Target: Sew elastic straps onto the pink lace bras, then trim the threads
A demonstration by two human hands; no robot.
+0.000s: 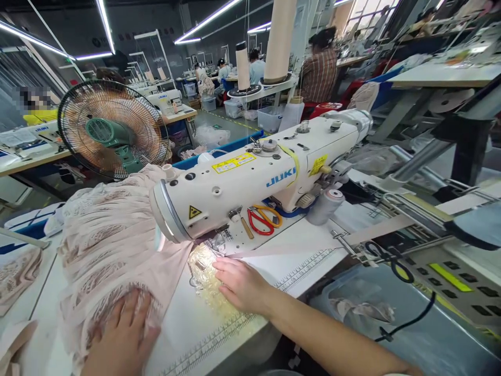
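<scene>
A white sewing machine [230, 185] with blue lettering stretches across the table. Pale pink lace-trimmed fabric [117, 235] lies bunched to its left, one edge running under the machine head. My left hand [127, 331] rests on this fabric, fingers spread. Just in front of the needle area, my right hand [240, 284] lies on a yellowish, tape-covered patch [209, 277], fingers stretched forward. Close to its fingertips, a pale strip [282, 247] runs from the right toward the needle area. The needle itself is hidden behind the machine head.
Red-handled [260, 222] and orange-handled scissors [274, 214] lie by the machine, near a grey thread cone [326, 205]. Printed rulers [211, 342] line the table. A fan [113, 130] stands behind left; a plastic bin [422, 334] sits lower right. Other people work in the background.
</scene>
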